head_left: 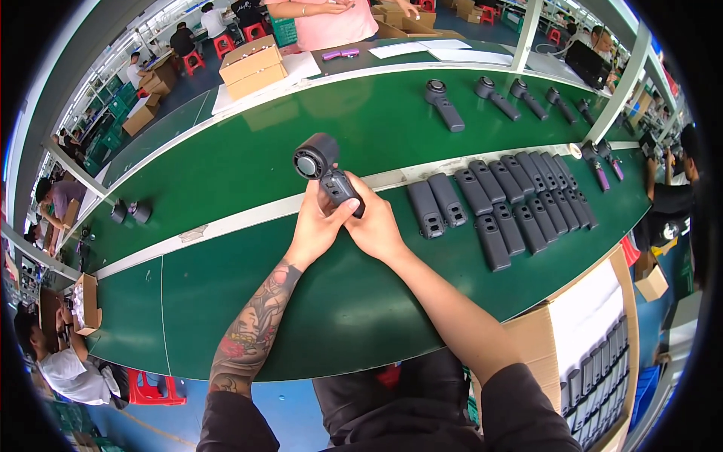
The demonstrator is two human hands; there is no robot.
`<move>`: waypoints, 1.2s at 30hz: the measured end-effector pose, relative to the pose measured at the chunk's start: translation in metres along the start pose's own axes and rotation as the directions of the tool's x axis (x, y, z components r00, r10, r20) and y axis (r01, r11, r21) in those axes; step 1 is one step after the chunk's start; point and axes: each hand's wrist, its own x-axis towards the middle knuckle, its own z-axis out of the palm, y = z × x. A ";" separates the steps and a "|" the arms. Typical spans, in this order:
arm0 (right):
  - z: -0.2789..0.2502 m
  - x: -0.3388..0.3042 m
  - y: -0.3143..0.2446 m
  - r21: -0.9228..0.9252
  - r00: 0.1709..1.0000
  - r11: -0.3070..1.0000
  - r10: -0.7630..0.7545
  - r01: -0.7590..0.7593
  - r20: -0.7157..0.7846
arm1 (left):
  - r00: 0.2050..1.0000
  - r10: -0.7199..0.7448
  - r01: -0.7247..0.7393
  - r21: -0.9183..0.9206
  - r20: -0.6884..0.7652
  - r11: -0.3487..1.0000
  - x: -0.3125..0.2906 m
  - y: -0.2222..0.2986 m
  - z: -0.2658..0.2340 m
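Note:
A dark grey handheld fan [316, 155] is held up over the near part of the green bench, its round head tilted up and to the left. My left hand [318, 224] is closed on the left side of its handle, with the thumb on the front. From the other side my right hand [374, 218] wraps the handle's lower end. Right of my hands, several dark grey handle shells [493, 242] lie side by side in two rows on the bench.
More grey fans [446, 107] lie spaced along the green conveyor belt beyond a pale rail [218, 227]. Purple-handled fans [600, 172] are at the right. An open carton [527, 339] of handle parts stands lower right. Two dark fan heads [138, 212] sit far left. Other people work around.

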 end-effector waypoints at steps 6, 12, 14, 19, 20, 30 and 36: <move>0.007 -0.001 -0.011 -0.009 1.000 1.000 -0.006 0.006 -0.013 | 0.991 -0.132 0.130 -0.141 -0.001 0.981 0.000 0.003 -0.005; 0.014 0.002 0.012 0.035 0.989 0.995 -0.086 0.091 -0.123 | 0.989 -0.144 0.143 -0.067 -0.016 0.987 0.008 0.007 0.001; 0.004 0.007 0.006 0.392 0.998 0.919 0.063 -0.055 -0.009 | 0.985 -0.172 0.163 -0.181 -0.033 0.970 0.010 0.008 -0.006; -0.023 0.011 0.006 0.844 0.839 0.062 0.167 -0.533 0.518 | 0.967 -0.254 0.207 -0.501 -0.027 0.840 0.006 0.001 -0.015; -0.023 0.011 0.009 0.841 0.844 0.095 0.128 -0.533 0.521 | 0.969 -0.248 0.207 -0.474 -0.023 0.856 0.006 -0.001 -0.014; -0.007 0.008 0.001 0.470 0.986 0.870 0.095 -0.149 0.137 | 0.983 -0.182 0.160 -0.361 -0.027 0.919 0.005 0.004 -0.006; 0.011 0.006 0.011 -0.198 0.939 0.945 -0.297 0.262 -0.176 | 0.988 -0.133 0.115 -0.213 -0.073 0.970 0.005 -0.003 -0.004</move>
